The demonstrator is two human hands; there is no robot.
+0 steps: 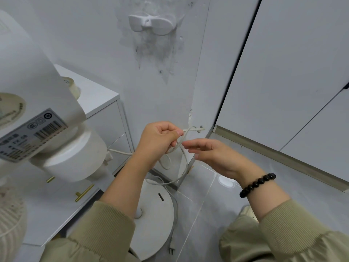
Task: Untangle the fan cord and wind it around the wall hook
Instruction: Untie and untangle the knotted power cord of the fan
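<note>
The scuffed white wall (90,44) meets grey floor tiles (226,195). Cabinet doors (283,72) stand at the right and one drawer unit (102,103) at the left. One wall hook (152,25) sits high on the wall, its two arms running left to right, with bare wall on all sides. One fan cord (120,152) leaves the fan (75,159) and runs rightward into the left hand (158,137), whose curled fingers grip it. The cord then loops down to the floor and ends in one plug (171,250) beside the fan base (156,224). The right hand (213,154) holds nothing, its fingers extended just beside the loop; whether they touch it cannot be confirmed.
</note>
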